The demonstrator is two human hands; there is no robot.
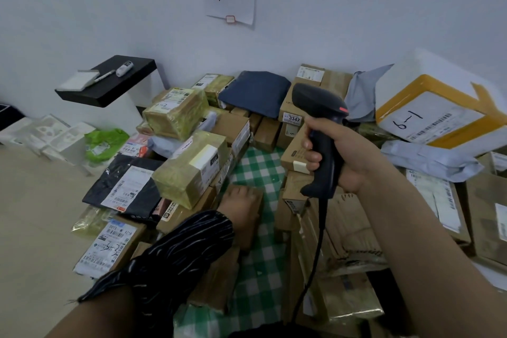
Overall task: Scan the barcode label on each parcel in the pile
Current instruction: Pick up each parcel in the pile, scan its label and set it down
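Right hand (340,156), right of centre frame, closed around handle of black scanner (321,129); scanner upright, head pointing toward upper left of frame, cable (315,250) trailing down to lower centre. Left hand (241,200), centre frame, fingers laid flat over small brown box (251,217) resting partly on green checked cloth (260,170); whether pressing or clasping cannot be told, and no label visible on box's exposed face. Striped sleeve (175,250) covering left forearm. Box lies below and left of scanner head, long axis running roughly top to bottom of frame; left hand clearly nearer to it. Judged: label must be turned up and scanner head tipped downward before any read. No true containers in view; parcels heaped loose on either side of cloth: taped yellow-green box (192,167) and black mailer bag (123,186) at left, white foam box (439,112) marked 6-1 at upper right, label facing up.
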